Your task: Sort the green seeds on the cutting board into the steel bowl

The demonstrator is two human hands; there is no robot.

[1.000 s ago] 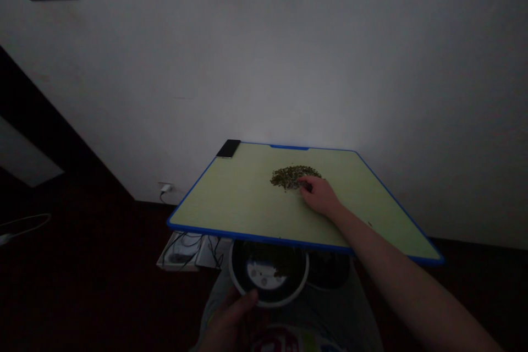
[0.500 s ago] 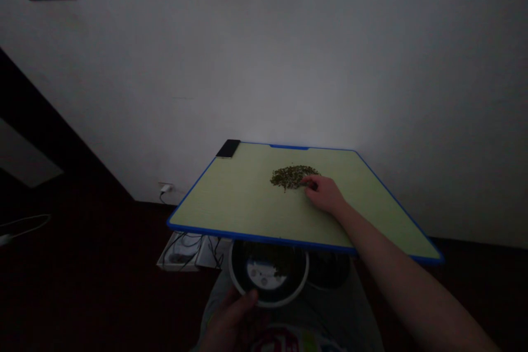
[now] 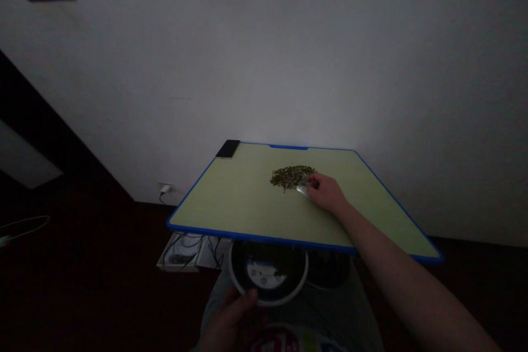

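Observation:
My right hand (image 3: 325, 191) is closed on a small shiny spoon (image 3: 302, 190), of which only the pale metal tip shows past the fingers. The tip is at the near right edge of a loose pile of small greenish-brown bits (image 3: 291, 176), like seeds or dried herbs. The pile lies on a pale yellow-green table top (image 3: 235, 203) with a blue rim. Below the table's near edge, my left hand (image 3: 233, 313) grips the rim of a dark bowl (image 3: 268, 301) with its thumb over the edge. Some dark green matter (image 3: 282, 269) lies in the bowl, partly in shadow.
A black phone (image 3: 228, 149) lies at the table's far left corner. Beside the bowl, above my lap, is another dark round container (image 3: 330, 270). White boxes with cables (image 3: 181, 253) stand under the table's left side. A charger (image 3: 165, 189) is plugged into the wall.
My right hand has shifted slightly to the right and turned the spoon, so its tip now catches the light. The left hand and the bowl have stayed nearly in place.

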